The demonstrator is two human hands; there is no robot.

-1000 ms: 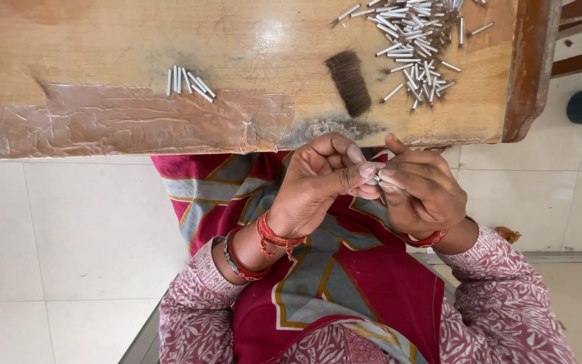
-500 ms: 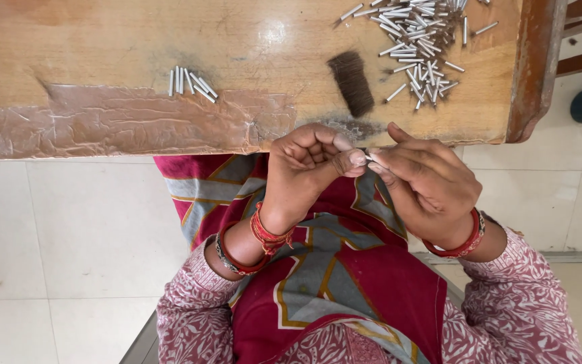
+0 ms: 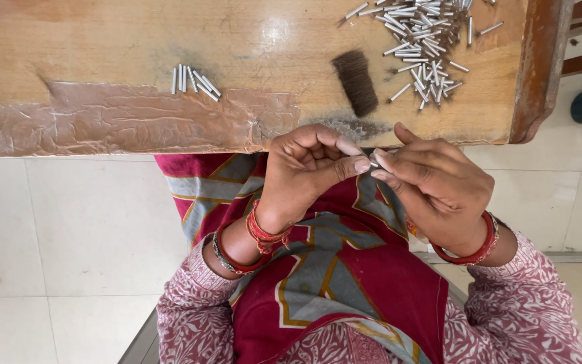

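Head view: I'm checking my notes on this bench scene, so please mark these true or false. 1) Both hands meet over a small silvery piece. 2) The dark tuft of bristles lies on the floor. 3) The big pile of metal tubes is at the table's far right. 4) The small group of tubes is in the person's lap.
1) True: the left hand and right hand pinch a small silvery piece between their fingertips.
2) False: the dark tuft of bristles lies on the wooden table.
3) True: the big pile of metal tubes is there.
4) False: the small group of tubes lies on the table.
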